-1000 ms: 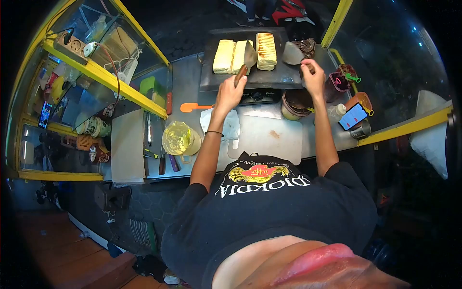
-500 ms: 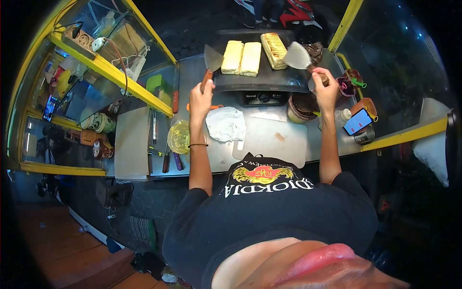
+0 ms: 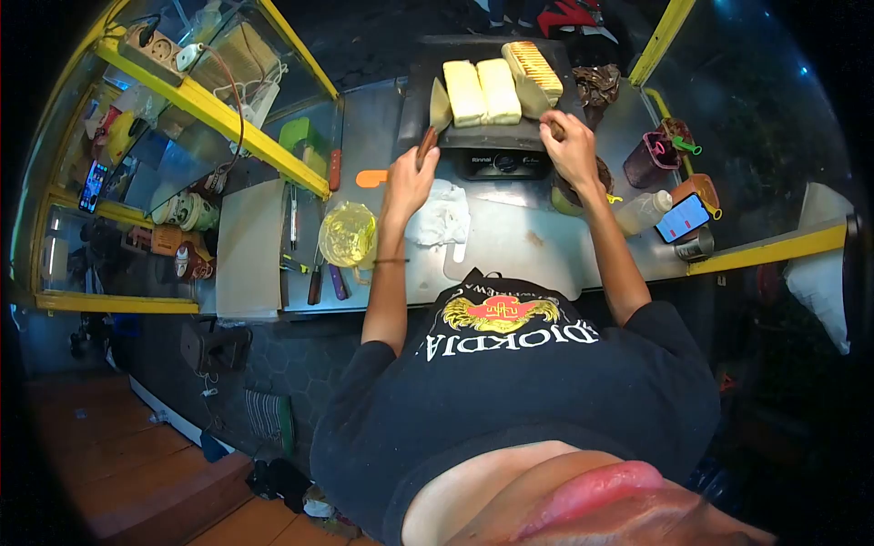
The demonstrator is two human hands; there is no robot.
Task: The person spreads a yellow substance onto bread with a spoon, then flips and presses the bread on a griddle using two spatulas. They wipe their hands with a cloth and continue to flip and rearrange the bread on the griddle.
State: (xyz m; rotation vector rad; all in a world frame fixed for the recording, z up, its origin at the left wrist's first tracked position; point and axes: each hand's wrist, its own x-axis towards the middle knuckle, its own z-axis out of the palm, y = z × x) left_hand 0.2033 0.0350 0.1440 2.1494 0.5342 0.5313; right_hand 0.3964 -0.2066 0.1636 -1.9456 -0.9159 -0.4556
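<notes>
Near the top centre of the frame, the fingers of the left hand (image 3: 410, 184) are curled closely round the wooden handle of the left scraper (image 3: 440, 105), its metal blade standing tilted at the left side of a pair of pale loaves. To its right, the right hand (image 3: 570, 150) grips the right scraper (image 3: 533, 98) the same way, fingers wrapped about the handle, the blade slanting between the pair and a third loaf. Whether either blade touches bread is hard to tell. The left pale loaf (image 3: 464, 94) and the right pale loaf (image 3: 498, 91) lie side by side, touching, on a dark griddle (image 3: 492, 136); the browned loaf (image 3: 532, 73), striped with toast marks, lies at an angle just beyond, to the upper right. Below the griddle's front edge shows a black stove (image 3: 506, 164) with a knob. Under the left hand, towards the middle of the frame, are a crumpled white cloth or bag (image 3: 442, 217) and a white cutting board (image 3: 533, 244). Left of the left wrist sit an orange spatula (image 3: 371, 178) and a yellow tub (image 3: 348, 235). Right of the right forearm are a squeeze bottle (image 3: 645, 212), a lit phone (image 3: 683, 218) and a metal can (image 3: 696, 246).
</notes>
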